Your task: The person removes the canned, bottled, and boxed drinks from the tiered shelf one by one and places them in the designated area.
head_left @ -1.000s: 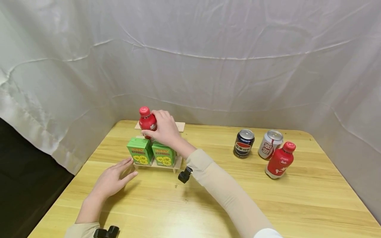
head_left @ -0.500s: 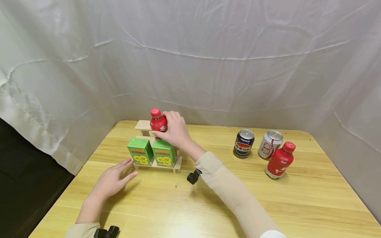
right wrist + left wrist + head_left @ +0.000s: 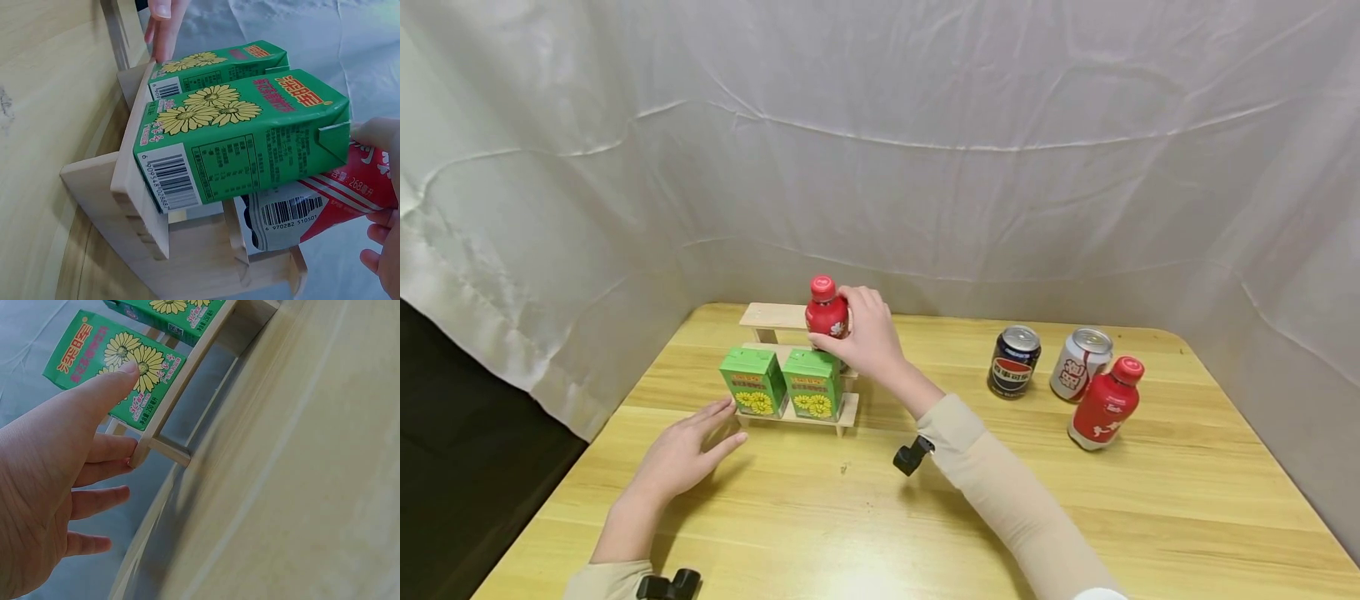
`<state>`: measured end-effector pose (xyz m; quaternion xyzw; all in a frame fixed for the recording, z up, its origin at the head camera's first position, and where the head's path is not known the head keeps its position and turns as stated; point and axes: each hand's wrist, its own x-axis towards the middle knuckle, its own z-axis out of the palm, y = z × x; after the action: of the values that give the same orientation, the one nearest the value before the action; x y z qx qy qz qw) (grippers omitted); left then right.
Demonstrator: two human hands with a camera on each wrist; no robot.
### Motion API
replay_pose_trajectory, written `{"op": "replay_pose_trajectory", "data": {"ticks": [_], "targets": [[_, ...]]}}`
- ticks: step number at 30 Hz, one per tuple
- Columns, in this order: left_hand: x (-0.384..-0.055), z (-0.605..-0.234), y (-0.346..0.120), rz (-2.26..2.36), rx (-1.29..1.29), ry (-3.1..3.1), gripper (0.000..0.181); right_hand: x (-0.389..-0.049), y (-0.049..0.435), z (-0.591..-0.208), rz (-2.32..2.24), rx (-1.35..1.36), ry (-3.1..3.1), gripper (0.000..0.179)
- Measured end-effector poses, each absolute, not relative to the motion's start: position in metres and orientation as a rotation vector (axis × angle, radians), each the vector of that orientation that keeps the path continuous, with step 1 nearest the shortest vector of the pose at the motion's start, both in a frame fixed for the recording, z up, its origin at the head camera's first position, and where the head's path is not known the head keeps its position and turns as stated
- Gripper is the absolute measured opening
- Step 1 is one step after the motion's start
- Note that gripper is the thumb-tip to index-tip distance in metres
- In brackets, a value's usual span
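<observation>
My right hand (image 3: 874, 337) grips a red drink bottle (image 3: 826, 315) by its side at the right part of the tiered wooden stand (image 3: 775, 316). In the right wrist view, the bottle's lower part (image 3: 284, 219) is close over the middle step, behind a green drink carton (image 3: 237, 125). Two such cartons, the left one (image 3: 752, 382) and the right one (image 3: 814, 385), stand side by side on the front step. At the stand's left end rests my left hand (image 3: 677, 454); its fingertips (image 3: 128, 450) touch the step's end, and the thumb overlaps the left carton in the left wrist view.
To the right on the wooden table (image 3: 970, 508) stand a dark blue can (image 3: 1013, 363), a white can (image 3: 1079, 365) and a second red bottle (image 3: 1105, 406). A pale cloth (image 3: 955, 208) hangs behind and at the sides.
My right hand has moved the red bottle rightward along the stand, from its left part to its right part. The left hand and the cartons have stayed put.
</observation>
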<state>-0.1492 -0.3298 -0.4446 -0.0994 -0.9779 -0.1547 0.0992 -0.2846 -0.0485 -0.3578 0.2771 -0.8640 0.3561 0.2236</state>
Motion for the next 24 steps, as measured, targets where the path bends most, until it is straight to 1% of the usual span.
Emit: {"op": "replay_pose_trajectory", "data": {"ticks": [24], "targets": [[-0.148,-0.443,-0.328,-0.493,-0.263,-2.921,0.065,-0.265,0.011,-0.371,1.141,0.694,-2.356,0.064]]}}
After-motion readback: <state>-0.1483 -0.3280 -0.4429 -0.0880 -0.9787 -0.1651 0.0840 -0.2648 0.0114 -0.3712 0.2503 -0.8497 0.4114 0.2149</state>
